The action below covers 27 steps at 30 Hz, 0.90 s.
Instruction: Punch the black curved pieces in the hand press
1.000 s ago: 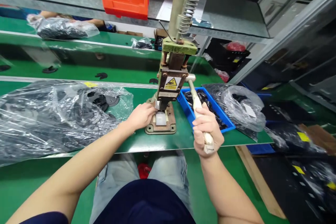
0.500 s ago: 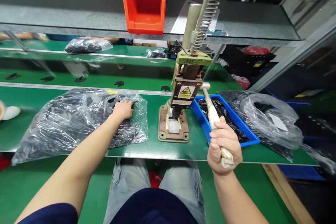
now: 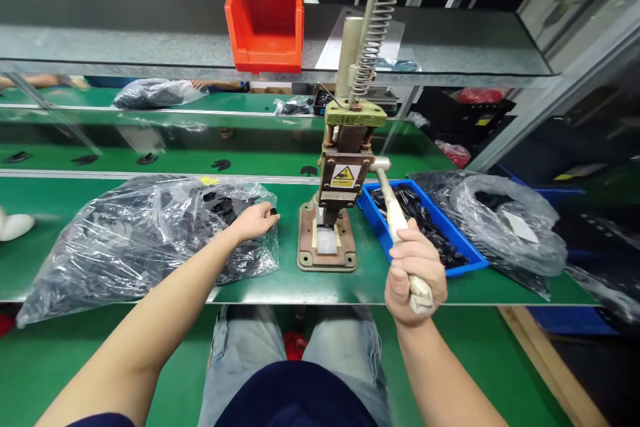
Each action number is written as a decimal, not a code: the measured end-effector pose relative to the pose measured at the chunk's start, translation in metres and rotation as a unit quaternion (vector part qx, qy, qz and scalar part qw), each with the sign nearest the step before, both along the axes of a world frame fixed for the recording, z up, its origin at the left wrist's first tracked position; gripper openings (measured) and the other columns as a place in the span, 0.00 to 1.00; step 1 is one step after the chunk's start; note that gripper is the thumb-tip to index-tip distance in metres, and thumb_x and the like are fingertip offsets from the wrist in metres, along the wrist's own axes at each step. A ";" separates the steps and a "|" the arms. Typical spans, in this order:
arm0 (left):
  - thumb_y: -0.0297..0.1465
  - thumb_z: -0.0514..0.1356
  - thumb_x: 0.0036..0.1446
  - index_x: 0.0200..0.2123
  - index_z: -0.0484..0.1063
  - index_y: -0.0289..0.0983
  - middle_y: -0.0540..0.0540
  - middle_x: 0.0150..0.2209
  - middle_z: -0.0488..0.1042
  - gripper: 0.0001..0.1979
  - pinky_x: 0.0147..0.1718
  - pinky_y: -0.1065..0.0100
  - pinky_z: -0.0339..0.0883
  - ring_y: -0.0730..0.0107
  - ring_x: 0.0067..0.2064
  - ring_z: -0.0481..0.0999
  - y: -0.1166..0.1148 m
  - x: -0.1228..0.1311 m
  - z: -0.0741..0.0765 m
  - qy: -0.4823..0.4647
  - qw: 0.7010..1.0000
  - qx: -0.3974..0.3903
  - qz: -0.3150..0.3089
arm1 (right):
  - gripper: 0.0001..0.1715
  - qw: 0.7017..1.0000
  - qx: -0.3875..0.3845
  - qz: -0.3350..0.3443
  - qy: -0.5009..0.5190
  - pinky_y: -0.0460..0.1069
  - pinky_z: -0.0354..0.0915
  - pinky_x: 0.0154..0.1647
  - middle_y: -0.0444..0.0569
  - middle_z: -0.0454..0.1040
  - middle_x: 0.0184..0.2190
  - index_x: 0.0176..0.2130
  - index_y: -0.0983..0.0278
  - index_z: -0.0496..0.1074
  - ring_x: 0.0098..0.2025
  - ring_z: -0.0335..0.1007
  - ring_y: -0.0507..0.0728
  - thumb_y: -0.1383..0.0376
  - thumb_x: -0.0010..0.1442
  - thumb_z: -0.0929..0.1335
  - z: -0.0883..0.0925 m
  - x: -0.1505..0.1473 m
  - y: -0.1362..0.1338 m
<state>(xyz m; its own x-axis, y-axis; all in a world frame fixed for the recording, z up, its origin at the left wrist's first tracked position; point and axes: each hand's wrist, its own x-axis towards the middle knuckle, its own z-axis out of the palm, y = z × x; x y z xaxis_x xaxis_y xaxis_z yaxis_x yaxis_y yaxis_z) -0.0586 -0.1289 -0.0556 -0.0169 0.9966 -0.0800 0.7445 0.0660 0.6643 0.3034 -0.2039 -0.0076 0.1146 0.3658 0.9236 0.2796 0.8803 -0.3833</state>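
Your left hand pinches a small black part by its edge, just beside the plastic bag on the worktop. The part looks light, thin and easily dropped. Your right hand has its fingers wrapped round the rigid press lever.

We cannot identify the small black piece at our left hand; the spring leaves the top edge.
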 end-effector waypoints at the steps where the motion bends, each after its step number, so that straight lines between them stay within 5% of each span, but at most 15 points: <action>1: 0.46 0.66 0.61 0.27 0.61 0.43 0.51 0.24 0.72 0.20 0.29 0.66 0.59 0.66 0.26 0.70 -0.003 0.008 0.002 -0.075 0.997 -0.014 -0.002 | 0.04 1.000 0.002 0.001 0.000 0.81 0.68 0.69 0.47 0.76 0.36 0.40 0.55 0.73 0.52 0.79 0.65 0.58 0.69 0.70 0.000 0.000 0.000; 6: 0.55 0.74 0.51 0.26 0.60 0.41 0.56 0.22 0.64 0.31 0.24 0.72 0.51 0.77 0.23 0.59 -0.018 0.044 0.004 -0.364 0.927 -0.093 -0.002 | 0.06 1.000 0.000 -0.005 -0.014 0.80 0.70 0.69 0.46 0.75 0.36 0.41 0.54 0.72 0.51 0.79 0.64 0.56 0.70 0.68 -0.002 -0.001 -0.002; 14: 0.54 0.79 0.43 0.29 0.63 0.39 0.56 0.27 0.66 0.34 0.19 0.76 0.41 0.84 0.21 0.55 -0.015 0.074 -0.006 -0.461 0.874 -0.128 0.092 | 0.07 0.999 -0.026 -0.024 -0.032 0.80 0.71 0.66 0.46 0.74 0.35 0.41 0.53 0.70 0.51 0.79 0.65 0.54 0.71 0.67 -0.005 0.002 -0.007; 21: 0.46 0.84 0.34 0.33 0.72 0.36 0.54 0.27 0.73 0.32 0.25 0.74 0.66 0.78 0.27 0.71 -0.012 0.086 -0.008 -0.499 0.860 -0.075 0.074 | 0.04 1.000 -0.006 0.014 -0.003 0.80 0.66 0.72 0.46 0.75 0.36 0.41 0.54 0.72 0.52 0.79 0.63 0.58 0.70 0.68 -0.006 0.000 -0.004; 27: 0.40 0.84 0.38 0.39 0.70 0.36 0.52 0.29 0.78 0.32 0.26 0.73 0.73 0.77 0.25 0.75 -0.002 0.095 -0.017 -0.467 0.878 -0.077 0.072 | 0.03 0.999 0.019 0.031 0.006 0.77 0.66 0.73 0.44 0.77 0.37 0.43 0.56 0.74 0.52 0.78 0.61 0.60 0.69 0.70 -0.007 0.000 -0.001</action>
